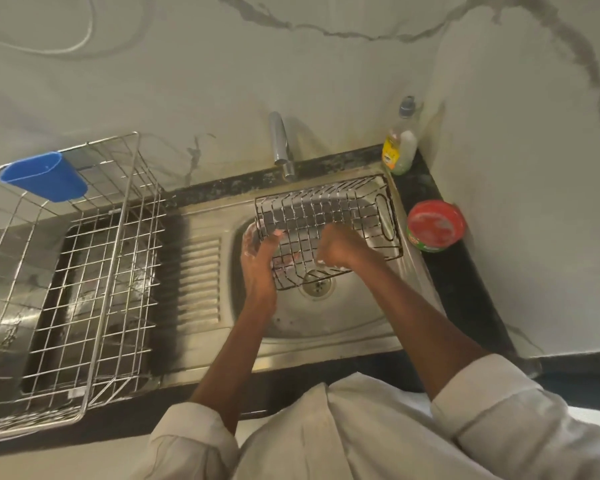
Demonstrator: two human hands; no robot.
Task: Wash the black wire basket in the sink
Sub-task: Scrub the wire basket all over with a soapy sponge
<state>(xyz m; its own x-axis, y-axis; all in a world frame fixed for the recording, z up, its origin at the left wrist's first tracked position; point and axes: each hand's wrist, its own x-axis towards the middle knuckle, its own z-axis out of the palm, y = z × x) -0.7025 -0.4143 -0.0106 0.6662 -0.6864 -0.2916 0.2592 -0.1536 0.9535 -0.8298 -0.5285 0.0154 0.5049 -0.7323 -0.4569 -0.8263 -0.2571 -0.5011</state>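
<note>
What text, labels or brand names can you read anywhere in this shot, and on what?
None can be read.
Soap bottle: yellow label with dark marks, too blurred to read.
Red-lidded tub: green band with print on its side, too small and blurred to read.
Black wire basket, blue cup, tap: no visible text.

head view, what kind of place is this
Most likely a home kitchen's dishwashing corner: a stainless steel sink with a chrome tap, a silver wire dish rack beside it, and a clear dish soap bottle on the black counter. Both hands hold a black wire basket.
</note>
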